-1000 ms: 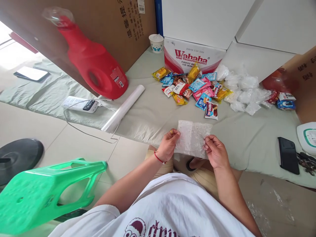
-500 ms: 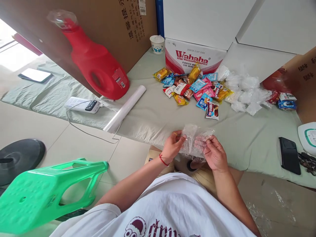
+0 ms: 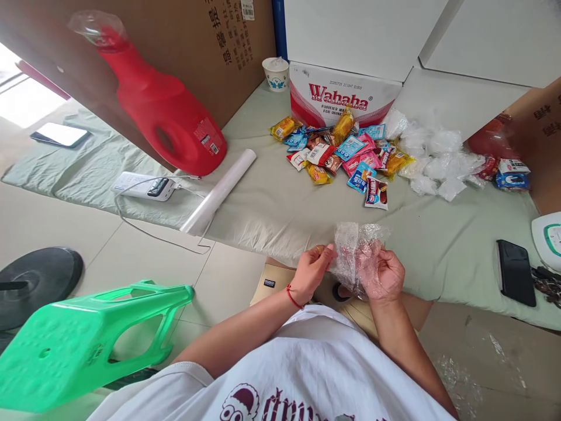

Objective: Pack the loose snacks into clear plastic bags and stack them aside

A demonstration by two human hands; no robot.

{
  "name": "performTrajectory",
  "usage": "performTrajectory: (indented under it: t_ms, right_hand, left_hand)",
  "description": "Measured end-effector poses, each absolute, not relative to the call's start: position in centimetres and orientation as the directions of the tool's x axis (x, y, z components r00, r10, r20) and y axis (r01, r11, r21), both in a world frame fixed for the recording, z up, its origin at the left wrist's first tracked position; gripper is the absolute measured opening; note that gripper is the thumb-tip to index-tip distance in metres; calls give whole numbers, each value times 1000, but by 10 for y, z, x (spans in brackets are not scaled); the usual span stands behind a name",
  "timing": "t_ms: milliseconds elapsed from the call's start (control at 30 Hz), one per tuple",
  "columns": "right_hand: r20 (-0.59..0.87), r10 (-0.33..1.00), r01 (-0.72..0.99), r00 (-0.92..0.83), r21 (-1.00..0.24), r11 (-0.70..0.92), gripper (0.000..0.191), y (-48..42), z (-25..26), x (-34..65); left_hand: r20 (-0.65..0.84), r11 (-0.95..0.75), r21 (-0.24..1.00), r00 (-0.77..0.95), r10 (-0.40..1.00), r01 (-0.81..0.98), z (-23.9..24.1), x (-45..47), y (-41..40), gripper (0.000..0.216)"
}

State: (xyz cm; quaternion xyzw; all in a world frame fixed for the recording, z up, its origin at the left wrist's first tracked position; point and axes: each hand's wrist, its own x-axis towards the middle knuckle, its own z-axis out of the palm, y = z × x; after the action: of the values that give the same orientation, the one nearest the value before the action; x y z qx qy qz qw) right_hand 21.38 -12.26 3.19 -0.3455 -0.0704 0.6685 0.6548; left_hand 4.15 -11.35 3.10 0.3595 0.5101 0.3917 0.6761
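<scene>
A small clear plastic bag (image 3: 350, 248) hangs crumpled between my two hands over the near edge of a pale green cloth (image 3: 280, 204). My left hand (image 3: 312, 271) pinches the bag's left edge, fingers closed. My right hand (image 3: 384, 273) has its fingers curled inside or around the bag's right side. Beyond my hands lies a heap of wrapped snacks (image 3: 346, 156) in yellow, blue, pink and red wrappers. To their right sits a pile of clear bags (image 3: 433, 158).
A roll of clear film (image 3: 219, 192) lies left of the snacks, beside a white power strip (image 3: 144, 186) and a red jug (image 3: 162, 111). A Wahaha carton (image 3: 342, 93) and paper cup (image 3: 276, 73) stand behind. A black phone (image 3: 516, 272) lies right; a green stool (image 3: 87, 339) stands left.
The flat bag held stretched between both hands has been bunched up. My right hand has worked its fingers into it and the hands have come closer together.
</scene>
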Motion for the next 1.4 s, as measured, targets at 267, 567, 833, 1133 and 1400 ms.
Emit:
performTrajectory:
  t_ms: [267, 567, 833, 1133, 1400]
  right_hand:
    - [-429, 891, -869, 148, -487, -90, 11, -123, 30, 218]
    - [-369, 903, -678, 219, -724, -132, 13, -129, 30, 255]
    - [-321, 846, -327, 425, -926, -187, 19, -130, 40, 314]
    - [-126, 832, 285, 540, -903, -321, 26, -116, 44, 352]
    - [526, 835, 741, 163, -624, 248, 14, -142, 76, 249]
  left_hand:
    - [-364, 411, 874, 211, 907, -260, 29, 53, -110, 46]
    - [-320, 374, 897, 237, 917, -236, 35, 36, -101, 47]
    - [-370, 409, 853, 177, 912, -323, 29, 0, -81, 38]
    - [-452, 514, 735, 245, 857, -441, 34, 0, -72, 50]
    - [-379, 455, 795, 257, 889, -401, 38, 21, -74, 49]
